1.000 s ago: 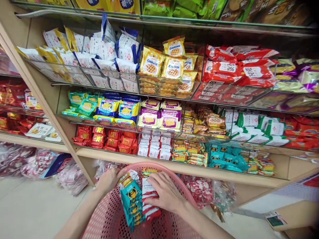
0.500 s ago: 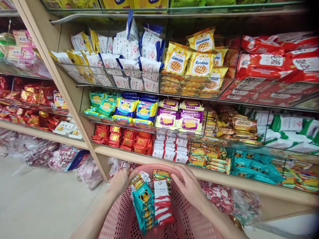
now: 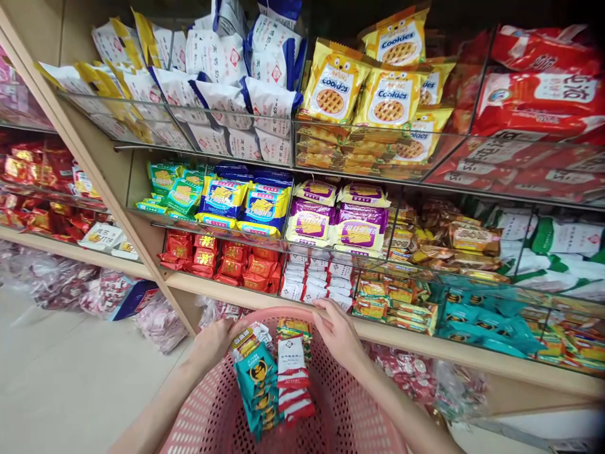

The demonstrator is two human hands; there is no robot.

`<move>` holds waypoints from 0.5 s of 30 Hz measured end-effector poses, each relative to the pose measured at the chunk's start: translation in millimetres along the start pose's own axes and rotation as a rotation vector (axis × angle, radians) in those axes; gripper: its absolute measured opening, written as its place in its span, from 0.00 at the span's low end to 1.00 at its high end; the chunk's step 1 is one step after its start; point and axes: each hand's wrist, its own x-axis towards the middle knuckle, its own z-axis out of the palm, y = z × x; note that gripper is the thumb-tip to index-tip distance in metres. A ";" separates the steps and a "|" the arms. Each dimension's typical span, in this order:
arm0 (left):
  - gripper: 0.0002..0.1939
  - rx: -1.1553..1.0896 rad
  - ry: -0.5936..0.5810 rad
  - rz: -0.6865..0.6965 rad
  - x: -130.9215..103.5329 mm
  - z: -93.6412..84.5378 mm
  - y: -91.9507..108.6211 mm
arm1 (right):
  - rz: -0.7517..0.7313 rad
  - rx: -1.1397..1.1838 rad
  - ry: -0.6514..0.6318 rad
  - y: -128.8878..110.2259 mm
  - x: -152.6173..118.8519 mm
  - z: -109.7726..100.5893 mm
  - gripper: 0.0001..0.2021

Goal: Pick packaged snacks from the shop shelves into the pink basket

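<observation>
A pink perforated plastic basket (image 3: 271, 311) is in front of me at the lower middle, tilted so that I look into it. My left hand (image 3: 212, 345) is closed on the left of its rim. On the right of the rim my right hand (image 3: 338, 334) is closed too, its fingertips over the edge. Inside lie a stack of teal snack packets (image 3: 259, 384), a stack of red and white packets (image 3: 292, 362), and yellow-green packets (image 3: 293, 328) behind them. A yellow and clear packet (image 3: 248, 338) sits near my left hand.
A wooden shelf unit with glass dividers stands ahead, holding yellow cookie packs (image 3: 333, 88), purple cracker packs (image 3: 359, 221), red packets (image 3: 234, 261) and teal packets (image 3: 484, 321). Plastic bags of goods (image 3: 161, 321) lie on the floor (image 3: 85, 372) under the lower shelf board (image 3: 203, 287).
The view has come closer to the shelves. The basket and both hands sit slightly further left in the picture. My right hand's fingers have curled more tightly over the rim.
</observation>
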 end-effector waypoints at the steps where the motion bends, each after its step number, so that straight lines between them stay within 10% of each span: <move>1: 0.26 -0.014 -0.008 -0.005 0.4 -1.3 -0.4 | -0.001 0.003 0.006 0.9 -0.4 -0.3 0.11; 15: 0.31 0.067 -0.004 -0.005 5.6 -4.8 -23.7 | 0.007 0.048 0.009 -23.9 15.2 26.2 0.11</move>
